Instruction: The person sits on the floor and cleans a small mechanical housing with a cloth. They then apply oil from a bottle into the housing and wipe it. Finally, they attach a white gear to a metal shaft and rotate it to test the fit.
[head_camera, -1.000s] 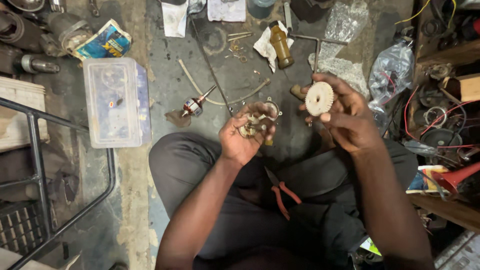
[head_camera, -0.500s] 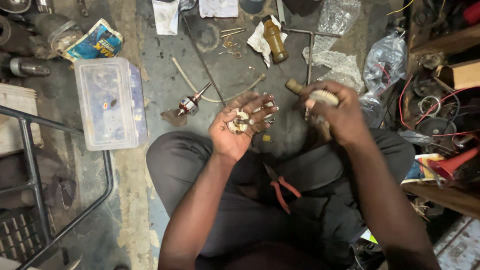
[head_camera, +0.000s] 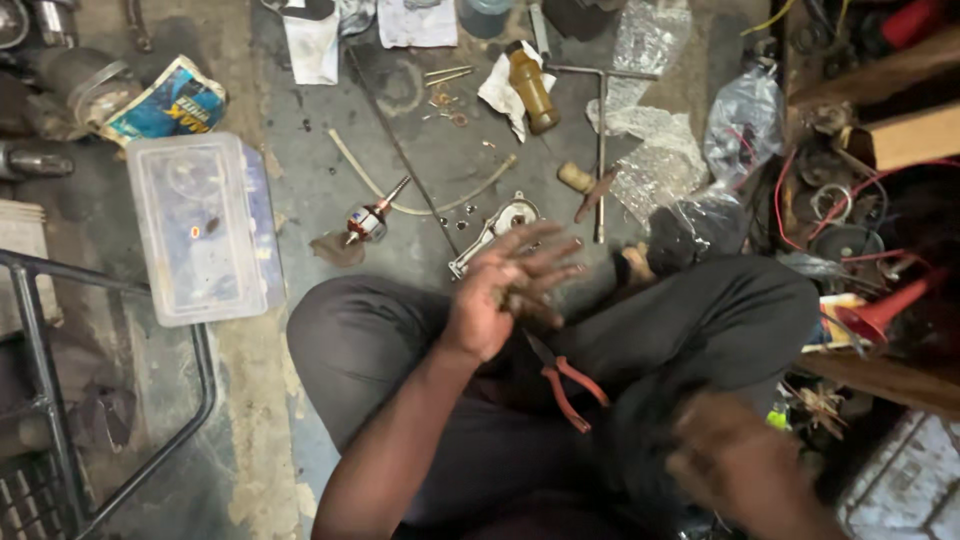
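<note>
Down on the floor, a person sits cross-legged, seen from above. Their left hand (head_camera: 505, 290) is raised palm-up over the lap, fingers spread apart, with a few small dark metal parts (head_camera: 512, 298) resting loose in the cupped palm; the parts are too small to identify. The right hand (head_camera: 735, 465) is low at the right, over the right thigh and well apart from the left; it is a motion blur, so whether it is open or closed cannot be told, nor whether it holds anything.

Just below the left hand, red-handled pliers (head_camera: 565, 380) lie on the dark trousers between the knees. Just beyond the fingertips, on the grey concrete floor (head_camera: 300, 190), lies a metal housing plate (head_camera: 497, 230). To its left lies a small motor armature (head_camera: 370, 220) with a thin curved tube beside it. Further left sits a clear plastic box (head_camera: 205, 225). Past the plate, away from the person, are a brown bottle (head_camera: 530, 85) on white paper and a metal T-handled wrench (head_camera: 600, 130). Crumpled clear plastic bags (head_camera: 745, 125) and tangled wires crowd the right side.
</note>
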